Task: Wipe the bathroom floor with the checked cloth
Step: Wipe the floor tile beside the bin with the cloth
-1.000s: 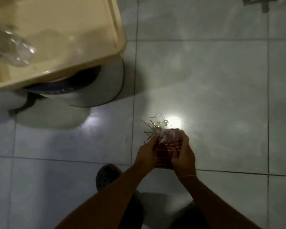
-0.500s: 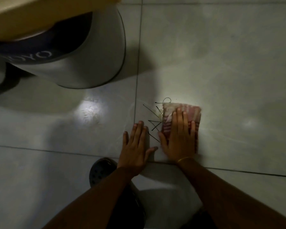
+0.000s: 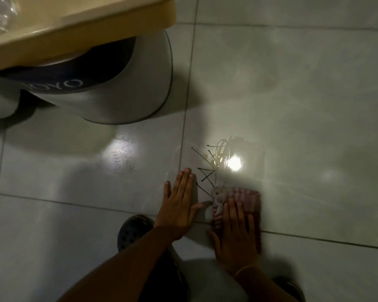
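Right hand (image 3: 235, 233) is pressing flat, fingers spread, on the folded checked cloth (image 3: 247, 198) lying on the floor (image 3: 303, 105), likely for wiping pressure. Left hand (image 3: 179, 203) is lying open, palm down, beside it, holding nothing, apparently bracing the crouch.

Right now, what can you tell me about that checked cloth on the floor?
The checked cloth is red and white, woven fabric folded into a small pad. It lies flat on the glossy tiled floor, across a grout line. The right hand presses flat on its near part, fingers spread. Loose dark threads trail from its upper left corner. The left hand rests on the tile beside it, not touching it.
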